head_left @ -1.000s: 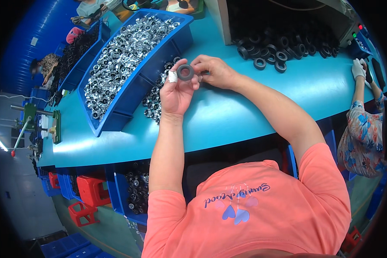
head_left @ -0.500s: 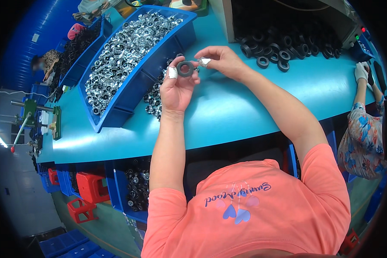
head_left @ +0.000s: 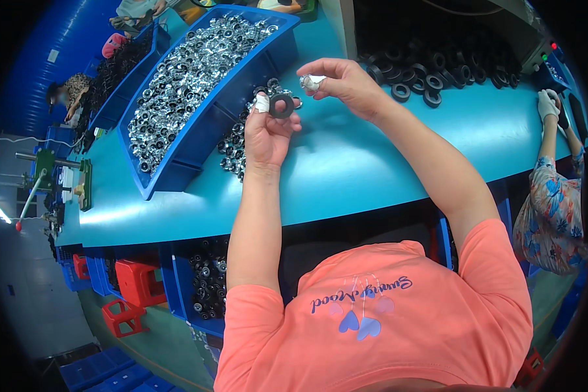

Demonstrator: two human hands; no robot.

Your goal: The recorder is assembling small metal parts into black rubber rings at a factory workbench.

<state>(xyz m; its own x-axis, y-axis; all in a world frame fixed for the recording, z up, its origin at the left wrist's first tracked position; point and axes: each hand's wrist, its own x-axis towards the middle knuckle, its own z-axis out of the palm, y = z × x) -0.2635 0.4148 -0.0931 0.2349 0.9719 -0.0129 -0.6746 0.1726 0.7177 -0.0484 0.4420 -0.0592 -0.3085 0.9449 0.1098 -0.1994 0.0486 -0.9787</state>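
My left hand [head_left: 268, 138] is raised over the table, its fingers closed round a black ring [head_left: 281, 106] with a wide hole; white tape wraps the thumb. A little to the right and higher, my right hand [head_left: 351, 86] pinches a small silvery metal part [head_left: 305, 80] between taped thumb and forefinger. The part is half covered by the fingertips. Behind and beside my left hand lies a pile of shiny metal fittings with black centres [head_left: 232, 147], partly hidden by that hand.
A long blue bin [head_left: 184, 171] full of metal fittings stands left on the turquoise table [head_left: 346, 170]. Black rings [head_left: 431, 81] lie heaped at the back right. A green hand press [head_left: 46, 171] is far left. At the right edge works another person with white gloves [head_left: 547, 108].
My right hand has drawn slightly up and right, away from the ring, and the silvery part between its fingertips shows more. My left hand keeps hold of the ring, nearly in place.
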